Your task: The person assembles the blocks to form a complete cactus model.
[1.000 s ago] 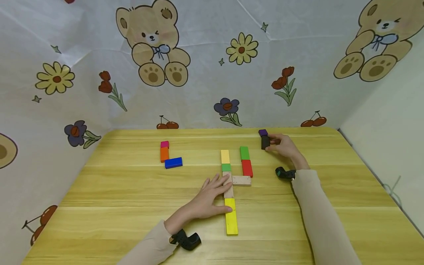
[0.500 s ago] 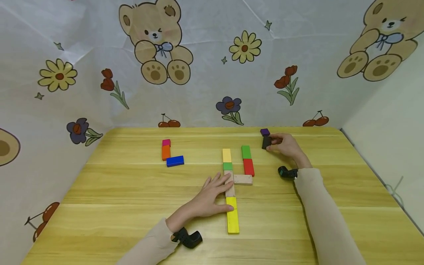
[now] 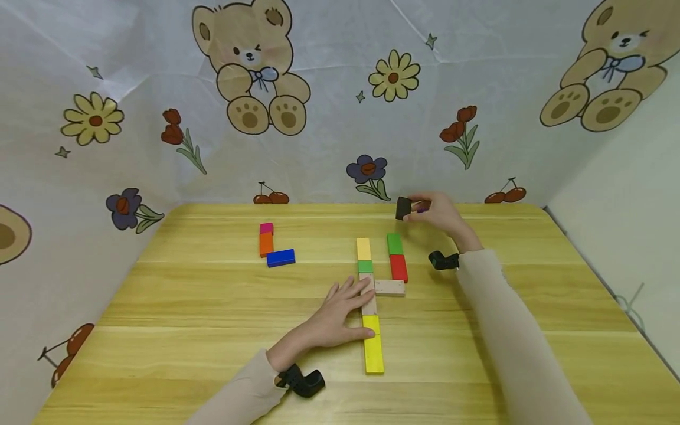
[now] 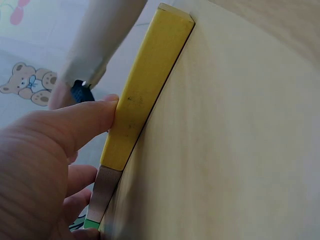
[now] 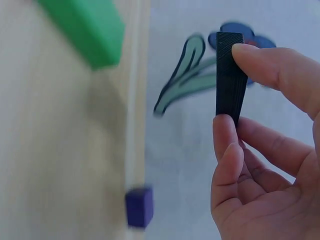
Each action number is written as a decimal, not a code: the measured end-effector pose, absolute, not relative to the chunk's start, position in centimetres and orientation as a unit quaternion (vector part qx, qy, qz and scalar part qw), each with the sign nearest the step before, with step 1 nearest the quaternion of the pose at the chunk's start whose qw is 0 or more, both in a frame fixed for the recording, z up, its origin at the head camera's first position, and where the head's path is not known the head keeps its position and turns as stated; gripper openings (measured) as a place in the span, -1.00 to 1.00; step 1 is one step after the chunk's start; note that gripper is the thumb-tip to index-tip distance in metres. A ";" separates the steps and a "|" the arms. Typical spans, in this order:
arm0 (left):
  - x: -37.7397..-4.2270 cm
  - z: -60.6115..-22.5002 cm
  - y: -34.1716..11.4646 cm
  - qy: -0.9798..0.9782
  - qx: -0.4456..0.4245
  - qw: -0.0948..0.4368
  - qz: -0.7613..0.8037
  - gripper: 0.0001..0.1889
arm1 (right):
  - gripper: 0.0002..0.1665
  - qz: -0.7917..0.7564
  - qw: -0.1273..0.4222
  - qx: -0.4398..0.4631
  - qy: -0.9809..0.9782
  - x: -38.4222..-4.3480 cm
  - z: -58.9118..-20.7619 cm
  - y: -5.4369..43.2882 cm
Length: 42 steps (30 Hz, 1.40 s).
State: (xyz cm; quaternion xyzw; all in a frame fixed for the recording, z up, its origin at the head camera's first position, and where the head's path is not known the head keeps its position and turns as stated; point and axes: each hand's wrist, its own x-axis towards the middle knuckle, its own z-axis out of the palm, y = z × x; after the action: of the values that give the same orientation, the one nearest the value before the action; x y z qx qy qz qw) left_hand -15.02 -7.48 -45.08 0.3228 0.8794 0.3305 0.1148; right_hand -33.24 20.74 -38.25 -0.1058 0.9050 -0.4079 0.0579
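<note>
My right hand (image 3: 441,215) pinches a black block (image 3: 404,208) between thumb and fingers, raised off the table; the right wrist view shows the black block (image 5: 230,75) against the backdrop. A purple block (image 5: 139,207) sits below on the table, mostly hidden by the hand in the head view. With fingers spread, my left hand (image 3: 334,319) rests on a row of blocks: its fingers lie on the plain wood block (image 3: 368,304) and its thumb touches the yellow block (image 3: 373,354). Further up that row come a small green block (image 3: 365,266) and a pale yellow block (image 3: 363,249).
Right of the row lie a plain wood block (image 3: 390,287), a red block (image 3: 398,268) and a green block (image 3: 394,243). At the left are a pink block (image 3: 267,228), an orange block (image 3: 267,244) and a blue block (image 3: 280,258). A printed cloth (image 3: 329,153) hangs behind the table.
My right hand has lifted the black block from beside the purple one and carried it left and up. The left hand stays where it was on the row.
</note>
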 end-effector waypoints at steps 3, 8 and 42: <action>-15.0 -45.1 -7.5 0.881 0.318 0.118 0.329 -0.18 | -0.23 -0.410 0.064 -0.122 0.901 -33.7 -37.9 18.9; -15.0 -45.1 -7.4 0.882 0.314 0.125 0.328 -0.18 | -0.24 -0.417 0.084 -0.140 0.894 -34.1 -37.6 16.1; -15.2 -45.1 -7.5 0.882 0.317 0.121 0.328 -0.18 | -0.29 -0.362 0.162 -0.183 0.900 -35.7 -41.3 12.4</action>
State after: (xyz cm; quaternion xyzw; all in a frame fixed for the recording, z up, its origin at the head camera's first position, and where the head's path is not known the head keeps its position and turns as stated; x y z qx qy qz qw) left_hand -15.17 -7.55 -45.13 0.3167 0.8818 0.3279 0.1207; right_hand -35.66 12.40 -41.33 -0.1827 0.8997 -0.3616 0.1624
